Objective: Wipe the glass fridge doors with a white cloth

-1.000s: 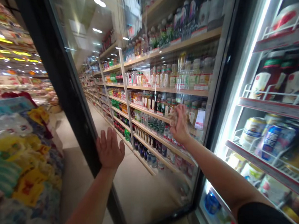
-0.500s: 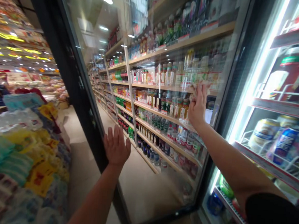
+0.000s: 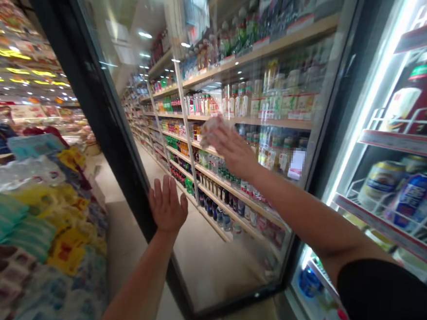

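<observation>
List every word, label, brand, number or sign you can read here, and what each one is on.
None can be read with certainty.
Blue can: large lettering, too blurred.
Red bottle: label too blurred.
Shelf strip: print too small.
Yellow packet: red mark, no legible word.
Bottles seen in the glass door: labels too small.
White patch at the door: pixelated.

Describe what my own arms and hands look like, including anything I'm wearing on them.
Your left hand and right hand are both gloveless, with no watch or bracelet visible at either wrist. The right arm is bare up to a plain black sleeve that ends around the elbow or above. The left arm is bare as far as the view shows, with no sleeve in sight.
</observation>
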`<state>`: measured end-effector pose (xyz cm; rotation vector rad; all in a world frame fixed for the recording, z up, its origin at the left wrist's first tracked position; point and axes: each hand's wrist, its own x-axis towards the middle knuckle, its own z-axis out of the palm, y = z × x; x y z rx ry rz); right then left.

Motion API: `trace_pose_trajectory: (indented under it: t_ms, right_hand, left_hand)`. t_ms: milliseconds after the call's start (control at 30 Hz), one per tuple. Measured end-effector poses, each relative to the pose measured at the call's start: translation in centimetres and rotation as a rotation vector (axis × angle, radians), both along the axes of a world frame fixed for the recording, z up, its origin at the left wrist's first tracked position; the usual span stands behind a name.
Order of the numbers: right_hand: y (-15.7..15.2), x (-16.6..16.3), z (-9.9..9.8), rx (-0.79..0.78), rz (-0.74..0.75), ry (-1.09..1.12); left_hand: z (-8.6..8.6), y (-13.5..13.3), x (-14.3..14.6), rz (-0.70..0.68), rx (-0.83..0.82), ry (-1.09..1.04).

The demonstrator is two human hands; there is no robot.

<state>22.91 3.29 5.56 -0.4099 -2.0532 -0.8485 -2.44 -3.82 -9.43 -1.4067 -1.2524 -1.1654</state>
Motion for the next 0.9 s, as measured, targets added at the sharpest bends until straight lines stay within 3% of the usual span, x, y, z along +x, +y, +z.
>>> trace_pose_trajectory:
  t_ms: [100,200,367,533,667,733,900]
  right_hand:
    - [2.5,0.9,4.8,-0.022,0.067,0.330]
    - [2.9,-0.7,6.9,-0.026,0.095,0.384]
    - [-1.2,-6.7,5.5,-0.026,0.023,0.078]
    - [-4.5,-9.5,1.8,0.008,0.002,-0.121]
    - [-3.9,-7.6,0.1,0.111,0.046,-0.301]
    - [-2.5,-5.5,1.2,0.121,0.057,-0.272]
    - [1.5,1.4,5.7,0.003,0.038,0.207]
  left_hand:
    - [0.0,0.0,0.1,0.003,-0.002,0.014]
    - [0.0,-0.1,0.1,-0.015,0.005,-0.001]
    - [-0.1,-0.1,0.2,0.016,0.013,0.025]
    - [-0.2,0.0,0.0,-0.026,-0.052,-0.058]
    - [-0.2,0.1,-0.1,-0.043,-0.051,-0.089]
    - [-0.2,0.2,-0.1,-0.056,-0.050,-0.096]
    - [-0.2,0.4,-0.1,-0.044,-0.037,-0.086]
